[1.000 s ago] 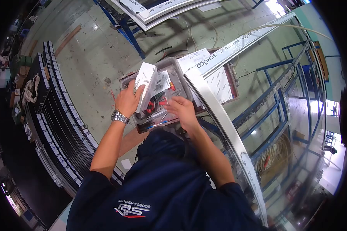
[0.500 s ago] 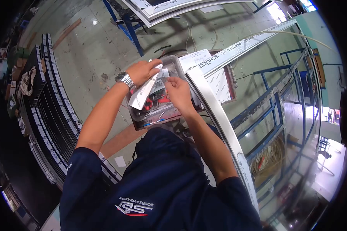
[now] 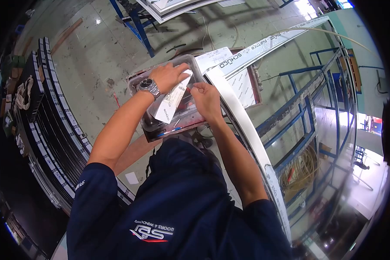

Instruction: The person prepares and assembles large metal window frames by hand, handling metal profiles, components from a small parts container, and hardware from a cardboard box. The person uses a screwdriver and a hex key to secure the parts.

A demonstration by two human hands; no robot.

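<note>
My left hand (image 3: 168,77), with a metal watch (image 3: 149,86) on its wrist, grips the upper end of a long white Schüco-printed packet (image 3: 172,102). The packet slants down toward me over a clear plastic bin (image 3: 192,66). At the packet's right side is my right hand (image 3: 207,100), its thumb and fingers pinched together near the packet's edge. What that pinch holds, if anything, is too small to tell. Red and metal items in the bin are partly hidden under the packet and hands.
A white window frame (image 3: 242,125) runs close along my right, and its Schüco-marked bar (image 3: 273,44) reaches away. Blue metal racks (image 3: 290,117) stand at right. Dark profiles (image 3: 63,125) are stacked at left. Another frame rests on a blue trestle (image 3: 138,32) ahead.
The packet has turned, showing a broader printed face, and its lower end has moved right. The red items in the bin are more covered. My right hand has shifted slightly right.
</note>
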